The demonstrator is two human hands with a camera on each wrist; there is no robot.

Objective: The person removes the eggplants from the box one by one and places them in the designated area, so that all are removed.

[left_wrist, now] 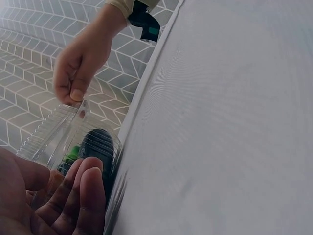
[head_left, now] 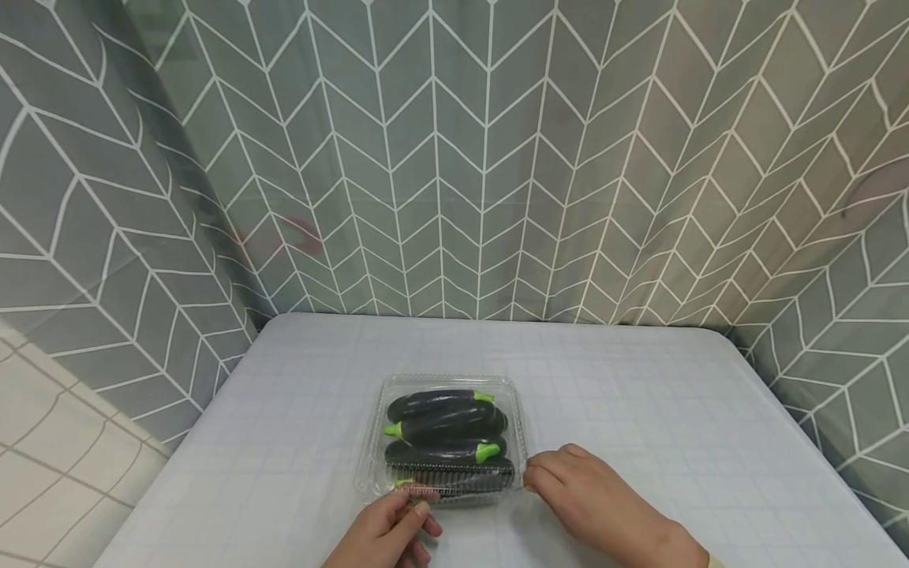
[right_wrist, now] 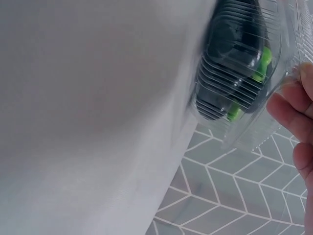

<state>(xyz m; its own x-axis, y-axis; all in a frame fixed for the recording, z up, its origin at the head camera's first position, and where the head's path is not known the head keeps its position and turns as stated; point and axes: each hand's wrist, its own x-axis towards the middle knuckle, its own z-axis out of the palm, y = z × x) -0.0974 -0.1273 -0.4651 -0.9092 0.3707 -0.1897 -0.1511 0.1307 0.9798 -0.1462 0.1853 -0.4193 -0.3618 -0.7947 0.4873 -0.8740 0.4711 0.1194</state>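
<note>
Two bare hands at the front of a clear plastic container (head_left: 520, 422) of eggplants (head_left: 447, 424) on a white table (head_left: 639, 394)

The container sits near the middle of the table; dark, glossy eggplants with bright green stems lie crosswise inside, their stem ends pointing different ways. The left hand (head_left: 390, 530) pinches the front edge between thumb and forefinger, its other fingers loosely bent and apart. The right hand (head_left: 604, 505) has thumb and forefinger closed together on the front right corner, its remaining fingers curled in. Behind the table hangs a grey curtain (head_left: 461, 158) with white chevron lines
</note>
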